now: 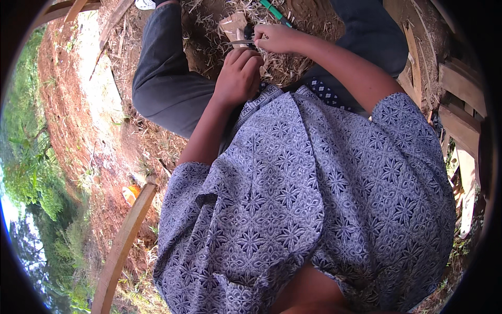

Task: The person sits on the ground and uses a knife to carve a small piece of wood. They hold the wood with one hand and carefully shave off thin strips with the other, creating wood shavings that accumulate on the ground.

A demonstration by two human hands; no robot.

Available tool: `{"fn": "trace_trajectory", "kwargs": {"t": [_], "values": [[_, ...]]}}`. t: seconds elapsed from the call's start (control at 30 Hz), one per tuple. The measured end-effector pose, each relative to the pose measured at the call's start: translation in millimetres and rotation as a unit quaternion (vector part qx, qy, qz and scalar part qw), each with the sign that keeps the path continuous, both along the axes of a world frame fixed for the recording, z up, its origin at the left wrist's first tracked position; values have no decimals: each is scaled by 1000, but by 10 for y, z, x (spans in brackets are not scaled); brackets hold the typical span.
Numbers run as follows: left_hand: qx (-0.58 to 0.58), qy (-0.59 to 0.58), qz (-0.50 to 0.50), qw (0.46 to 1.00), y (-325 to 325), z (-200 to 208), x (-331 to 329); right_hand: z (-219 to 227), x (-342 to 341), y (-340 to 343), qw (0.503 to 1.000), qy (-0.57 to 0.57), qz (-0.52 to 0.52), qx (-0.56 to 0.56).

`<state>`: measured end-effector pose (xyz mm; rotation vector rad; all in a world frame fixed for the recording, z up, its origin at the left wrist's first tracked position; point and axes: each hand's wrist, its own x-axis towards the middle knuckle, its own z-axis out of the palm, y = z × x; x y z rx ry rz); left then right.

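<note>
Between my bent knees, both hands meet low over the ground. My right hand (275,39) is closed, its fingers pinched at the end of a thin, slightly curved grey strip (241,42) that looks like a blade and points left. Just below that strip, my left hand (239,76) is curled with its back showing; whatever its fingers hold is hidden. A pale wooden block (234,26) lies just beyond the hands, with a small dark object beside it. Farther off rests a green-handled tool (275,12) with a dark end.
Wood shavings (205,47) litter the brown soil around the hands. My legs in dark trousers (166,78) frame the spot. Sawn wooden pieces (460,128) stack at the right, and a long curved plank (123,248) stands at lower left near an orange item (130,193).
</note>
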<state>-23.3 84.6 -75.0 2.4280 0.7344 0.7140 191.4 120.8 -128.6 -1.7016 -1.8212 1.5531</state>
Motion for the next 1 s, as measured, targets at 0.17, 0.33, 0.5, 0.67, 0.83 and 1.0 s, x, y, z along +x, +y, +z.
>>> {"fn": "trace_trajectory", "kwargs": {"t": [0.17,0.33,0.5,0.67,0.83,1.0], "values": [[-119,-93,-76,986,-14,-60,218,79,176,95,990,-74,101,66],[-81,-129,-45,987,-178,-117,415,406,184,121,990,-94,105,-24],[-66,-122,-9,990,-305,-103,471,507,277,56,983,-91,152,49],[-69,-149,11,986,-364,-37,475,669,288,-55,982,-116,142,36],[-80,-178,15,981,-433,-32,509,677,264,-135,978,-140,143,60],[-74,-201,44,976,-454,-3,524,806,118,-105,971,-193,142,6]]}}
